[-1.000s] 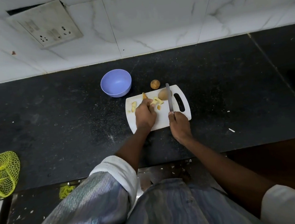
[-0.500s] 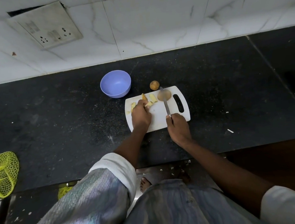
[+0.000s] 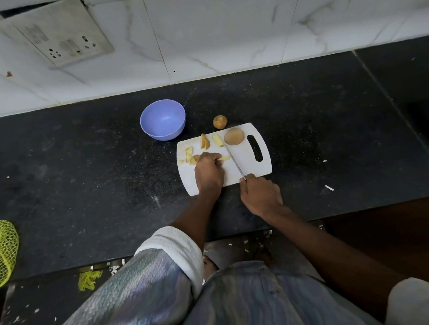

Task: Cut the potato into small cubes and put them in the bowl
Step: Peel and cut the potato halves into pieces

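on the black counter [image 3: 78, 158], against the tiled wall, sits the white cutting board [image 3: 250, 171] with its handle slot to the right; the empty purple bowl [image 3: 162, 120] stands just beyond the board's far left corner, apart from it. a whole small potato [image 3: 220, 122] rests on the counter just past the board's far edge, and a potato half [image 3: 234, 136] lies on the board's far right part, next to the slot.

the right hand [image 3: 260, 194] is closed round the handle of the knife [image 3: 234, 162], off the board's near edge; the blade runs from that hand up and to the left across the board. the left hand [image 3: 208, 172] lies on the board's near left, fingers curled, pinching a potato strip [image 3: 224, 158]. the strip's long axis runs left to right, so it lies roughly across the blade, its free end just beside the edge. that crossing is what the next cut turns on, as i judge it: the knife need only come down through the strip to take off a cube.

other cut pieces [image 3: 205, 143] lie scattered on the board's far left, nearer the bowl than the hands are; none is in the bowl yet.
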